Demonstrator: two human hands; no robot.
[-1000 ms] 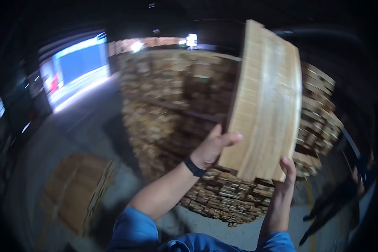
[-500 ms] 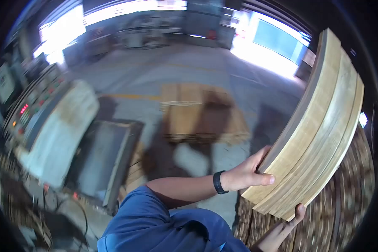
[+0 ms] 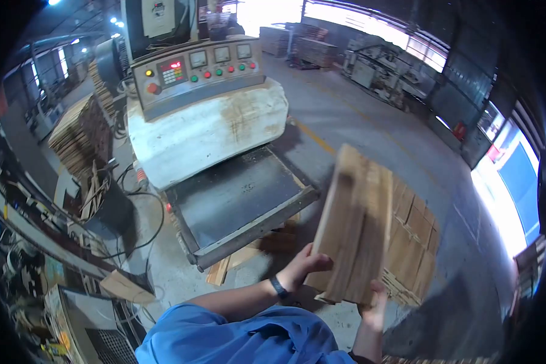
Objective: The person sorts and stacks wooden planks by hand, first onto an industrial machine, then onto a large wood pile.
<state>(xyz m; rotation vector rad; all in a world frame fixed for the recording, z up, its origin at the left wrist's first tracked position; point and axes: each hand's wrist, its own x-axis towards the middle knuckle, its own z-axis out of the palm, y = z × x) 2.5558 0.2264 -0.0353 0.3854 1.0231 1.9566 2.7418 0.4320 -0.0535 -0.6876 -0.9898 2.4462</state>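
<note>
I hold a bundle of thin wooden boards (image 3: 353,233) upright in front of me. My left hand (image 3: 306,267), with a black wristband, grips its lower left edge. My right hand (image 3: 375,306) supports its bottom right corner from below. The bundle hangs just to the right of the dark metal feed table (image 3: 239,197) of a white machine (image 3: 206,130), which carries a control panel (image 3: 197,67) with gauges and coloured buttons.
A low stack of boards (image 3: 415,242) lies on the concrete floor behind the bundle. Loose planks (image 3: 224,270) stick out under the machine table. Cables and a bin (image 3: 112,209) sit at the left, with stacked wood (image 3: 79,133) beyond. Machines line the far wall.
My view has swung from the tall wood stack round to the white machine. The board bundle stayed in both hands and now sits lower, near the machine's table.
</note>
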